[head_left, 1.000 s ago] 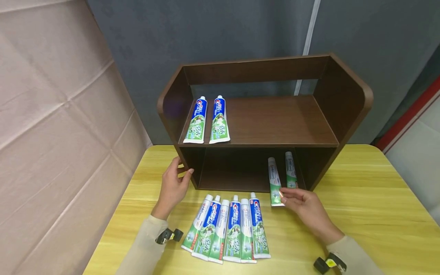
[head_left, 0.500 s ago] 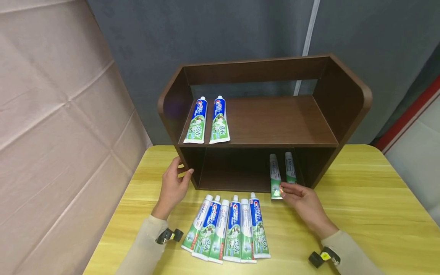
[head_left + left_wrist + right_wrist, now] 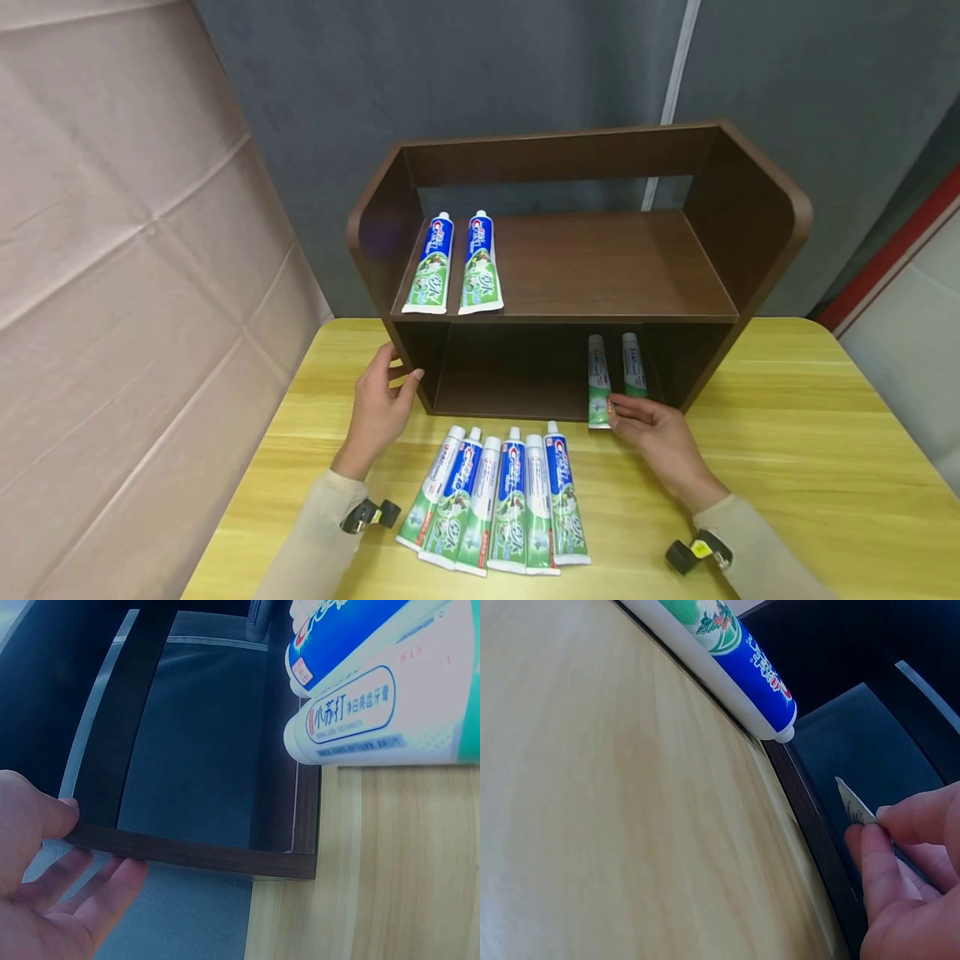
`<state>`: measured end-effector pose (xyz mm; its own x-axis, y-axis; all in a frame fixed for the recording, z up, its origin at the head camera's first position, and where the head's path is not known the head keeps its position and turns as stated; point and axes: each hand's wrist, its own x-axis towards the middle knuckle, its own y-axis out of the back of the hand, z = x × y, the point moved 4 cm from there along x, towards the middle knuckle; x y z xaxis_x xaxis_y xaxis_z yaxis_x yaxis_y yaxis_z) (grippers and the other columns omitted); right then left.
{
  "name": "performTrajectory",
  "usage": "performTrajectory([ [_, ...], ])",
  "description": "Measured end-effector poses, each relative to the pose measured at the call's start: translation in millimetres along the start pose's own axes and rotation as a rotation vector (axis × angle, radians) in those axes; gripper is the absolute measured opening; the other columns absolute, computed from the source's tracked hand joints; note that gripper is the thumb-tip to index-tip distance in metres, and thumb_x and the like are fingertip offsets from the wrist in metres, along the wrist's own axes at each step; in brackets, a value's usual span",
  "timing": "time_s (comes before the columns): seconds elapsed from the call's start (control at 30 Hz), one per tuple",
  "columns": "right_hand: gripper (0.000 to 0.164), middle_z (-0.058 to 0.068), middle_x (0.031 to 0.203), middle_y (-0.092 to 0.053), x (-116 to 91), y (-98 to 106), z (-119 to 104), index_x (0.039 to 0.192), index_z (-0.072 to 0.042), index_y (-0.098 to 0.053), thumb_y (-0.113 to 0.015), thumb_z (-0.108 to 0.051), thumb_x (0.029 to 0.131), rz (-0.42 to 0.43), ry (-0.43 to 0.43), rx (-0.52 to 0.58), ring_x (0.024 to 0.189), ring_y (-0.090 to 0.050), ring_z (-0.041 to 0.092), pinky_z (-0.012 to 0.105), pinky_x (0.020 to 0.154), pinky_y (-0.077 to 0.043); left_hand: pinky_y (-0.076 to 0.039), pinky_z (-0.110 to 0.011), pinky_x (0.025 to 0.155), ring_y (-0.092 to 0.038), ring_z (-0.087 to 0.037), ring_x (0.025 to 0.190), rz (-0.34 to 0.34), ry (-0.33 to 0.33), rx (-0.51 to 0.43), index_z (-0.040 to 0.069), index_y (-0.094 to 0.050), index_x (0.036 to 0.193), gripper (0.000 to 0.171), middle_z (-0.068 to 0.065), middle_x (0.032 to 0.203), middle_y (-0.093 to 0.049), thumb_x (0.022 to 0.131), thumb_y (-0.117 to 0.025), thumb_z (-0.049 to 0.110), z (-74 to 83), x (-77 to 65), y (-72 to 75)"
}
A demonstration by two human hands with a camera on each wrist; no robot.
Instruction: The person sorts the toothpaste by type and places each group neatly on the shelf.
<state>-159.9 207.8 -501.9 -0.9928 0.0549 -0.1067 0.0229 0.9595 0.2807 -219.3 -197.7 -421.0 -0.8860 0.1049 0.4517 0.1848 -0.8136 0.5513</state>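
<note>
Left hand: thumb set opposite the fingers in a grip; sleeved left forearm extends back and outward from it. Right hand, well apart to its right: thumb and fingers pinching; sleeved right forearm slants back and outward

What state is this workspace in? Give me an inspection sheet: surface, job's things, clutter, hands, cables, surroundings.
Surface: wood table, with a brown shelf standing on it.
Job's things: six tubes in a row before the shelf, two tubes on its upper level, two more tubes in its lower.
Clutter: nothing seen.
Hands: left hand grips the shelf's left side; right hand pinches the end of the lower left tube.
Cables: nothing seen.
Surroundings: pale sheet at left, grey backdrop behind.
</note>
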Motion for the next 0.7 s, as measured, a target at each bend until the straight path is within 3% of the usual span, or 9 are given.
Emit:
performTrajectory([
  [0.1, 0.049, 0.018, 0.142, -0.068, 2.2, -1.1, 0.9, 0.146, -0.005, -0.062, -0.073, -0.022, 0.102, -0.001, 0.002, 0.0, 0.119, -0.07, 0.012, 0.01, 0.091, -0.055, -0.067, -0.046, 0.081, -0.076, -0.038, 0.11, 0.001, 0.001, 0.0, 0.009, -0.053, 0.145, 0.049, -0.018, 0.131, -0.066, 0.099, -0.073, 0.007, -0.5, -0.1, 0.0],
  [0.3, 0.047, 0.023, 0.14, -0.068, 7.0, -4.9, 1.8, 0.145, -0.001, -0.062, -0.072, -0.016, 0.101, -0.002, 0.014, 0.054, 0.108, -0.068, -0.004, 0.012, 0.091, -0.057, -0.067, -0.047, 0.081, -0.076, -0.038, 0.109, 0.002, -0.005, -0.006, 0.006, -0.054, 0.144, 0.048, -0.019, 0.13, -0.066, 0.1, -0.072, 0.007, -0.8, 0.6, 0.1],
  [0.47, 0.047, 0.025, 0.142, -0.066, 9.5, -7.9, 2.2, 0.146, 0.002, -0.06, -0.071, -0.013, 0.102, -0.012, 0.02, 0.067, 0.107, -0.066, -0.006, 0.013, 0.091, -0.057, -0.067, -0.047, 0.081, -0.076, -0.037, 0.109, 0.0, -0.007, -0.002, 0.008, -0.053, 0.144, 0.049, -0.017, 0.131, -0.066, 0.1, -0.073, 0.007, 0.2, -0.2, -0.1],
  [0.57, 0.047, 0.025, 0.142, -0.066, 10.0, -8.5, 2.7, 0.146, 0.001, -0.06, -0.07, -0.013, 0.102, -0.018, 0.02, 0.053, 0.112, -0.068, 0.001, 0.013, 0.091, -0.057, -0.067, -0.047, 0.081, -0.076, -0.038, 0.109, -0.002, -0.009, -0.004, 0.007, -0.054, 0.144, 0.048, -0.019, 0.131, -0.066, 0.1, -0.072, 0.008, 0.2, -0.1, 0.0],
  [0.7, 0.049, 0.024, 0.142, -0.066, 9.8, -8.9, 2.1, 0.147, -0.002, -0.06, -0.072, -0.014, 0.101, -0.029, 0.017, 0.031, 0.122, -0.071, 0.022, 0.015, 0.092, -0.059, -0.067, -0.047, 0.08, -0.076, -0.038, 0.109, -0.001, -0.009, -0.006, 0.005, -0.054, 0.143, 0.047, -0.02, 0.131, -0.065, 0.1, -0.072, 0.007, -1.1, 0.1, 0.2],
])
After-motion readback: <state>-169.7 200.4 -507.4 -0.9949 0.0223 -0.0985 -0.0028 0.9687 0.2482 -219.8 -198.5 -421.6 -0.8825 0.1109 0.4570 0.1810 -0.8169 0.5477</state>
